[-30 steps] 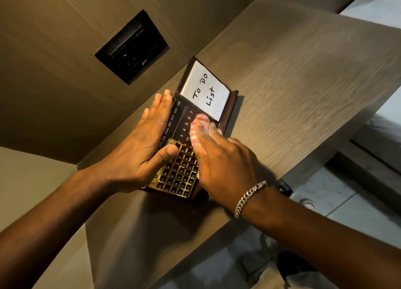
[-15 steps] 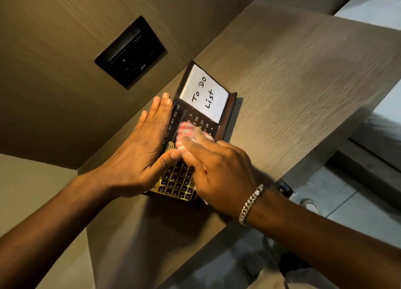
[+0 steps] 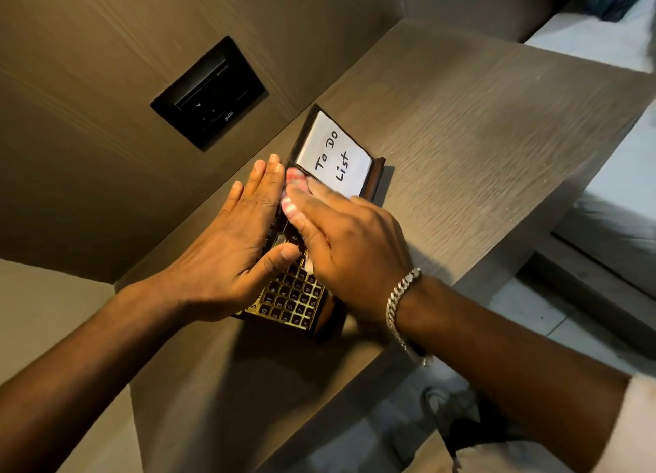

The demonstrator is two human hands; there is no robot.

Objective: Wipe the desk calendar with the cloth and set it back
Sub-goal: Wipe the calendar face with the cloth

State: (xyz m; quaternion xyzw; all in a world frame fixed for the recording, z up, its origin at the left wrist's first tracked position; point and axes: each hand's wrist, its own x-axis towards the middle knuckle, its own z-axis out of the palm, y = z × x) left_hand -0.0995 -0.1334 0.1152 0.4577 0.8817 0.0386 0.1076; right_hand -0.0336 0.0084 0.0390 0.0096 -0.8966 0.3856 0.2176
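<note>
The dark desk calendar [image 3: 296, 300] lies flat on the wooden shelf [image 3: 461, 124], with a gold number grid at its near end and a white "To Do List" note [image 3: 335, 156] at its far end. My left hand [image 3: 234, 249] lies flat along the calendar's left edge, its thumb resting on the face. My right hand [image 3: 340, 238] presses a red-and-white cloth [image 3: 293, 185] onto the calendar's middle, just below the note. Only the cloth's far edge shows past my fingertips.
A black switch panel [image 3: 209, 92] is set into the wall behind the shelf. The shelf's front edge runs diagonally at the right, with pale floor tiles [image 3: 532, 305] below it. A silver bracelet [image 3: 401, 302] is on my right wrist.
My right hand has slid the cloth from the calendar's right side across to the left and farther up, toward the note. My left hand has stayed on the left edge.
</note>
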